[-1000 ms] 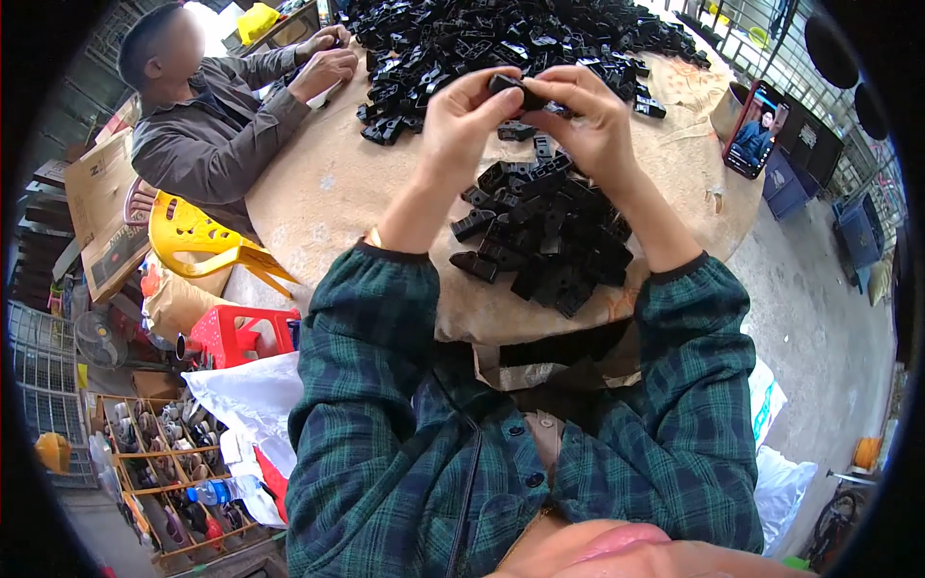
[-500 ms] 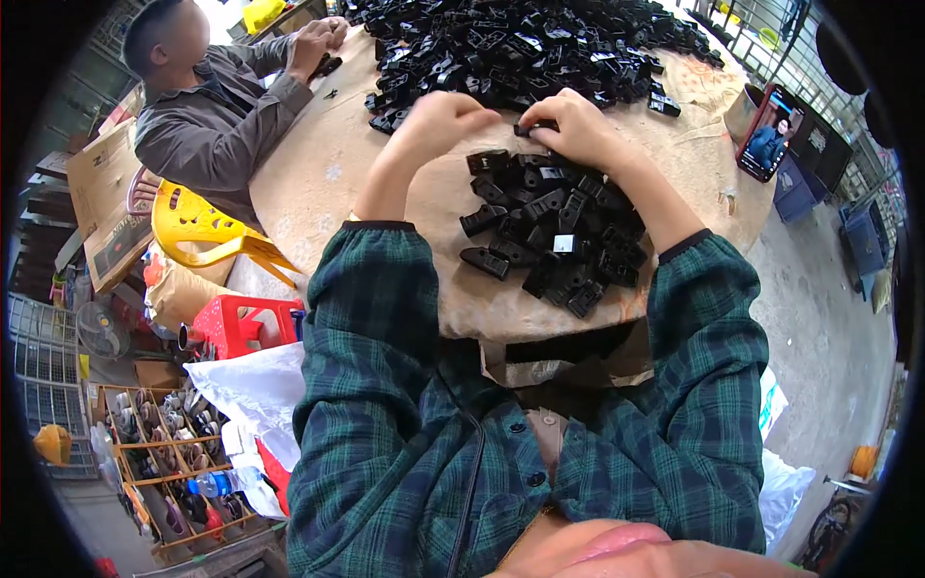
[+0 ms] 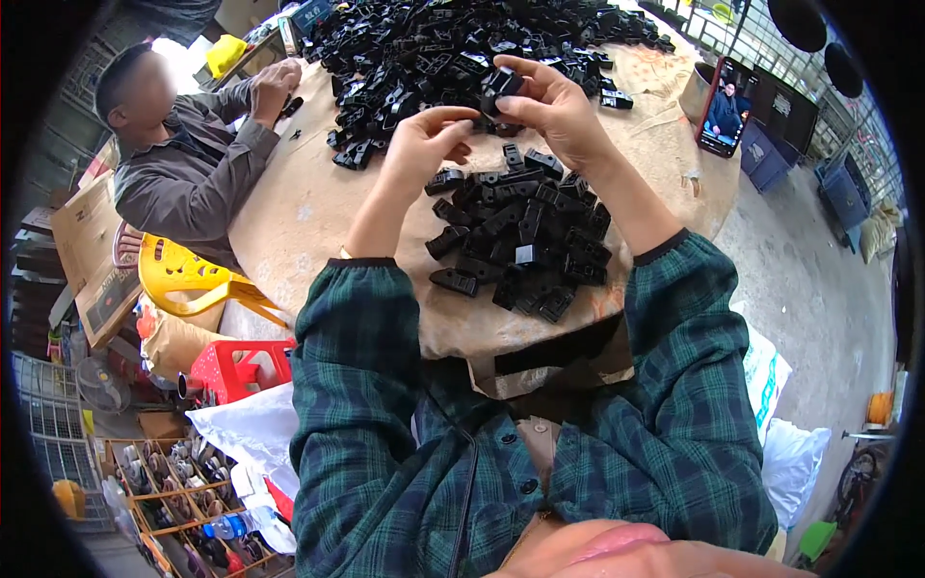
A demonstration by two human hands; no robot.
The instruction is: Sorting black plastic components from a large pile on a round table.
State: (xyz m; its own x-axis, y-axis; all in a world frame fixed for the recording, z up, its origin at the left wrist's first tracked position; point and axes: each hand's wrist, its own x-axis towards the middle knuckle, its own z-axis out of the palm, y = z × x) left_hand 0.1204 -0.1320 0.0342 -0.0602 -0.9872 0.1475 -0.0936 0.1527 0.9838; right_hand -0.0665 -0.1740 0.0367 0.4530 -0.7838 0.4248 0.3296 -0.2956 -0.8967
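My right hand (image 3: 551,108) is raised above the round table (image 3: 289,222) and pinches a small black plastic part (image 3: 501,85) between thumb and fingers. My left hand (image 3: 429,144) is just below and to the left, fingertips curled at a small black piece under that part. Below both hands lies a small heap of the same black parts (image 3: 525,246) near the table's front edge. A far larger heap (image 3: 462,48) covers the back of the table.
Another person (image 3: 183,164) in a grey jacket sits at the table's left, hands at the big heap. A phone (image 3: 723,111) stands propped at the right. A yellow chair (image 3: 188,275), a red stool (image 3: 236,371), cardboard boxes and white bags crowd the floor on the left.
Half a second ago both hands were low on the near heap. They have since lifted, with the right hand now holding a black part.
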